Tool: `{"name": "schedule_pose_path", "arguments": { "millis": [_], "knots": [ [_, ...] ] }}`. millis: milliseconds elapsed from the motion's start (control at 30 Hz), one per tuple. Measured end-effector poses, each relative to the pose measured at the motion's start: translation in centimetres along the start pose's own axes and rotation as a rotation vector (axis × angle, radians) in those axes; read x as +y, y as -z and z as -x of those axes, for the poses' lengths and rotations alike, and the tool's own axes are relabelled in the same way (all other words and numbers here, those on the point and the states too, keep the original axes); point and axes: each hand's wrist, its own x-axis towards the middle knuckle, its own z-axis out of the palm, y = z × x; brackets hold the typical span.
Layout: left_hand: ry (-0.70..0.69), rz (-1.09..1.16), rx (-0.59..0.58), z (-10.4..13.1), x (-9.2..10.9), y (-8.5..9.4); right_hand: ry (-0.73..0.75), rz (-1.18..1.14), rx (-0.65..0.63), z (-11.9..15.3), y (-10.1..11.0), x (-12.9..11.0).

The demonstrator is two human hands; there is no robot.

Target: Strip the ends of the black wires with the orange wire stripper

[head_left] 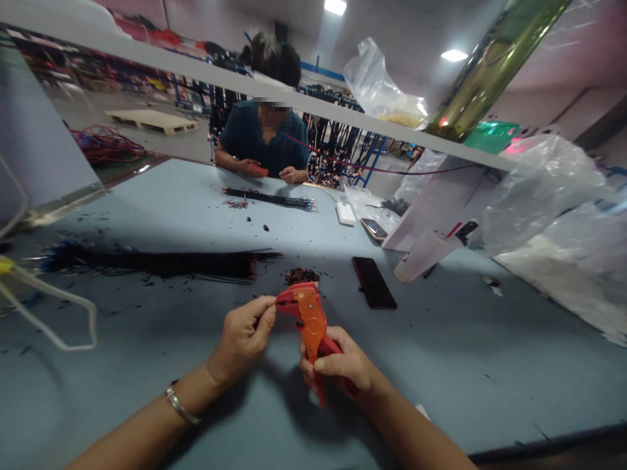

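My right hand [337, 365] is wrapped round the handles of an orange and red wire stripper [312, 320], its jaws turned up and to the left. Right at those jaws, my left hand [247, 329] pinches a thin dark wire, of which only a short bit shows between fingertips and tool. Beyond the hands lies a long bundle of black wires [196, 263] on the blue-grey table [206, 424]. Just past the stripper's head is a small heap of dark, copper-coloured scraps [302, 276].
A dark phone [375, 282] lies right of the stripper, near a leaning plastic cup [426, 251]. Across the table a person [264, 130] sits behind another wire bundle [269, 198]. A white bar crosses above the table. Plastic bags [548, 189] crowd the right side.
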Motion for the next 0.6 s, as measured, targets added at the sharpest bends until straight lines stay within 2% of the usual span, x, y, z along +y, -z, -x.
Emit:
{"name": "schedule_pose_path", "arguments": {
  "millis": [600],
  "knots": [
    [0.048, -0.024, 0.004, 0.40, -0.32, -0.31, 0.019, 0.104, 0.078, -0.15, -0.96, 0.98]
  ]
}}
